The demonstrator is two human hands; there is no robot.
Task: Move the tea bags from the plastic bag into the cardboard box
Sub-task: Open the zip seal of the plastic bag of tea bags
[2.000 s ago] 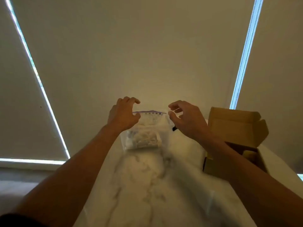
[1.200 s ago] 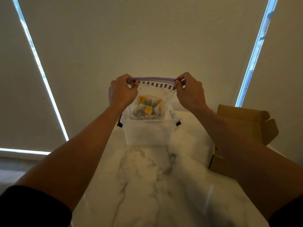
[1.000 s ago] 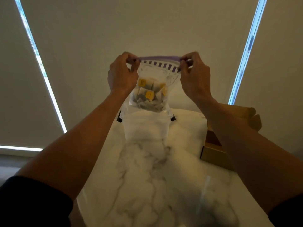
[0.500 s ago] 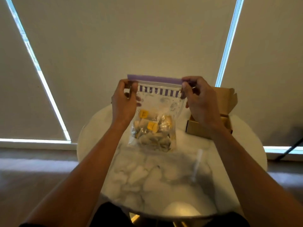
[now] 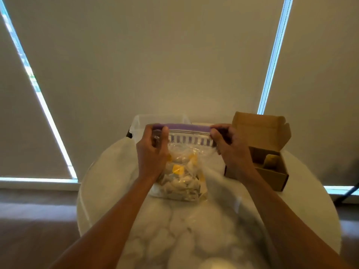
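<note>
Head view, left hand (image 5: 151, 152) and right hand (image 5: 231, 150) fingers pinching plastic bag (image 5: 182, 167) corners

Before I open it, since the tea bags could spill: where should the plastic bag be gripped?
Grip the plastic bag by its purple zip strip, one hand at each top corner, from above. The tea bags sag at the bottom, so the mouth stays up.

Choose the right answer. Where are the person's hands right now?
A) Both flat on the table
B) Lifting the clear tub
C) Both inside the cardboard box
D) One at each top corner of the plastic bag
D: the left hand and right hand each pinch a top corner of the bag by its purple strip.
</note>
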